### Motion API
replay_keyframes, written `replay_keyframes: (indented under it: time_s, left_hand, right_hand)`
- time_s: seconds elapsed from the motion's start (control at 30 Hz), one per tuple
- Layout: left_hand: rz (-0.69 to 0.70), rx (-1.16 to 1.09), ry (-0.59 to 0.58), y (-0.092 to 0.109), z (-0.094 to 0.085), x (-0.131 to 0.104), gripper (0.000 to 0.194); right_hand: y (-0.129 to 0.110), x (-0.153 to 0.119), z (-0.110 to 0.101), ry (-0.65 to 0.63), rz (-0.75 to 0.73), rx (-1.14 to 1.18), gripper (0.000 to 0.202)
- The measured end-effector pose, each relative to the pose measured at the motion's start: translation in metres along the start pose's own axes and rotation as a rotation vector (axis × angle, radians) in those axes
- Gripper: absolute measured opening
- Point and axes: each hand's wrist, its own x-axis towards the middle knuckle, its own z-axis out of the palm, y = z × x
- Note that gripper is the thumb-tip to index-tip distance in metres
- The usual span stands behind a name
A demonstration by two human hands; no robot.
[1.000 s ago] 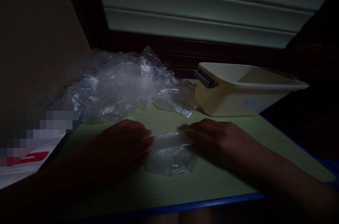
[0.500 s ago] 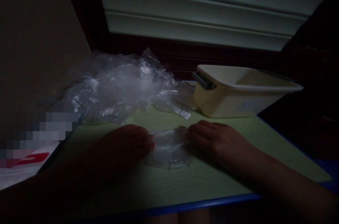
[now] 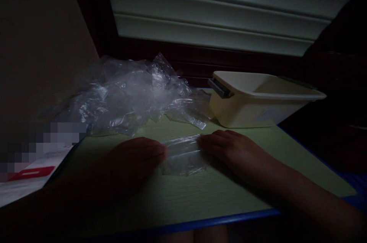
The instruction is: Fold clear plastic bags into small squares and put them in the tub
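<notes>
A small clear plastic bag [image 3: 183, 157] lies on the pale green tabletop [image 3: 183, 197] between my two hands. My left hand [image 3: 140, 155], in deep shadow, pinches the bag's left side with its fingers pressed together. At the bag's upper right side, my right hand [image 3: 229, 145] is closed on the plastic, its fingers bent. Creases run across the bag's top part. Behind my left hand a large heap of clear plastic bags [image 3: 129, 93] spreads over the back left of the table.
A cream plastic bin [image 3: 246, 109] with grey handles stands at the back right. Papers with a red mark [image 3: 31, 173] lie beyond the table's left edge. A slatted panel [image 3: 215, 13] rises behind. The room is dim.
The bag's lower edge has moved slightly away from me, and its top part now shows a bright crease. My right hand has shifted slightly left. The heap and bin look unchanged.
</notes>
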Motion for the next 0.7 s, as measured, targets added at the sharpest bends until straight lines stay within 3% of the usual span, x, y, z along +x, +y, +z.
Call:
replay_keyframes:
  time_s: [0.1, 0.17, 0.27, 0.4, 0.53, 0.7]
  left_hand:
    - [0.15, 0.075, 0.032, -0.002, 0.006, -0.003, 0.037]
    - [0.177, 0.107, 0.097, -0.001, 0.008, -0.004, 0.035]
    - [0.189, 0.126, 0.186, 0.005, 0.006, -0.002, 0.032]
    - [0.178, 0.123, 0.166, 0.014, 0.002, 0.003, 0.026]
    - [0.163, 0.095, 0.198, 0.018, 0.001, 0.004, 0.02]
    - [0.149, 0.082, 0.215, 0.017, 0.001, 0.005, 0.021]
  right_hand:
    - [-0.002, 0.004, -0.005, 0.101, 0.037, 0.092, 0.032]
    - [-0.008, 0.01, -0.011, 0.14, 0.024, 0.203, 0.035]
    - [-0.023, 0.021, -0.018, -0.003, -0.067, 0.351, 0.06]
    - [-0.037, 0.031, -0.015, -0.206, -0.097, 0.472, 0.076]
    - [-0.034, 0.028, -0.01, -0.252, -0.074, 0.525, 0.074]
    - [-0.016, 0.004, -0.012, -0.268, -0.004, 0.449, 0.073]
